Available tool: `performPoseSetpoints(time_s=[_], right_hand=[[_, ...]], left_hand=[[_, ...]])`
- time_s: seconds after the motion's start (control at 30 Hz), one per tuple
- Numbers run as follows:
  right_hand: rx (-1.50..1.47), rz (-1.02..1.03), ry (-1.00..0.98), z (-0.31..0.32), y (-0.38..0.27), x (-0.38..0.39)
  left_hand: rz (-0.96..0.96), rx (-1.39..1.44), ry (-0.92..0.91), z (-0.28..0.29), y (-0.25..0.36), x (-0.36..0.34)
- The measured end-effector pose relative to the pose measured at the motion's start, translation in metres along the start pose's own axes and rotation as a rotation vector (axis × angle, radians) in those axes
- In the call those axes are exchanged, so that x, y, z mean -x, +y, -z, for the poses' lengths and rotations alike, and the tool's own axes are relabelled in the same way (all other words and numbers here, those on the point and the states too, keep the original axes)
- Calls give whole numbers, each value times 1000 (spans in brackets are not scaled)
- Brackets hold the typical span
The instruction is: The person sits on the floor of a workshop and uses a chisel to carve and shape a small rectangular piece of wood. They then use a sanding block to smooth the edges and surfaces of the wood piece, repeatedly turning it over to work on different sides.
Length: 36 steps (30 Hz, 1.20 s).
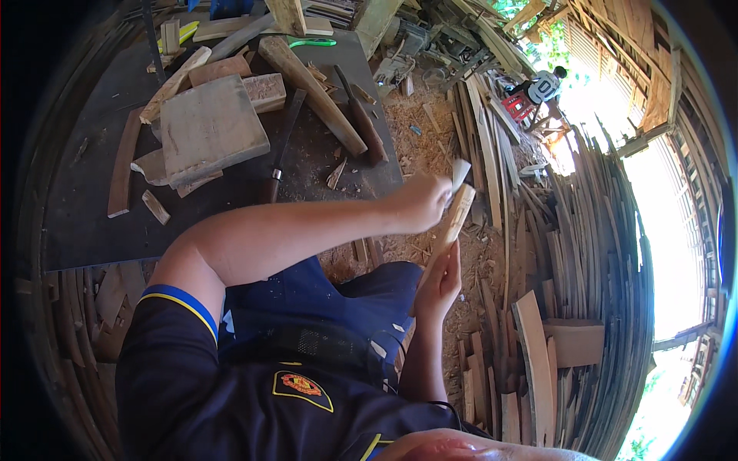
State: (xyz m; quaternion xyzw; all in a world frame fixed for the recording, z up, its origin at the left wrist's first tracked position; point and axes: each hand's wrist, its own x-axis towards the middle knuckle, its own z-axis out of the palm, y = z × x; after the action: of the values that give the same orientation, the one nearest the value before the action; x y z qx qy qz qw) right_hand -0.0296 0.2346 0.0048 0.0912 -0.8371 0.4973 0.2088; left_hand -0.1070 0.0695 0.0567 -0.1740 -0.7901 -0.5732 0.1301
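Observation:
My left hand [424, 203] reaches across in front of me, closed on a small pale flat piece [460, 174] whose exact kind I cannot make out. Just below it, my right hand [443, 278] grips a light-coloured wooden stick [460, 211], which slants up and to the right. The pale piece lies close against the upper part of the stick; whether they touch I cannot tell. Part of the stick is hidden behind my fingers.
A dark table [84, 219] at the left bears a thick wooden block [213, 131], a long wooden bar [311, 96], a long-bladed knife [288, 138] and a green-handled tool [314, 41]. Many wood strips [592, 230] lean at the right. A person [543, 86] sits far off.

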Motion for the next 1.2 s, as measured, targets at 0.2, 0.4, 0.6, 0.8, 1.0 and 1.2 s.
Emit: performPoseSetpoints(time_s=[0.2, 0.4, 0.6, 0.8, 1.0, 1.2], right_hand=[[-58, -28, -71, -3, -19, -32], [-146, 59, -111, 1, -22, -16], [-124, 24, -19, 16, -17, -45], [-103, 116, -108, 6, -18, -13], [-76, 16, -91, 9, -29, -48], [-43, 38, -125, -3, -39, -11]], left_hand=[[-166, -69, -22, -16, -11, 12], [-99, -6, -75, -5, 0, 6], [-243, 5, -120, -28, -2, 24], [-105, -12, -80, -9, -1, 10], [-134, 23, -147, -20, -1, 22], [-14, -9, -72, -4, -6, 2]])
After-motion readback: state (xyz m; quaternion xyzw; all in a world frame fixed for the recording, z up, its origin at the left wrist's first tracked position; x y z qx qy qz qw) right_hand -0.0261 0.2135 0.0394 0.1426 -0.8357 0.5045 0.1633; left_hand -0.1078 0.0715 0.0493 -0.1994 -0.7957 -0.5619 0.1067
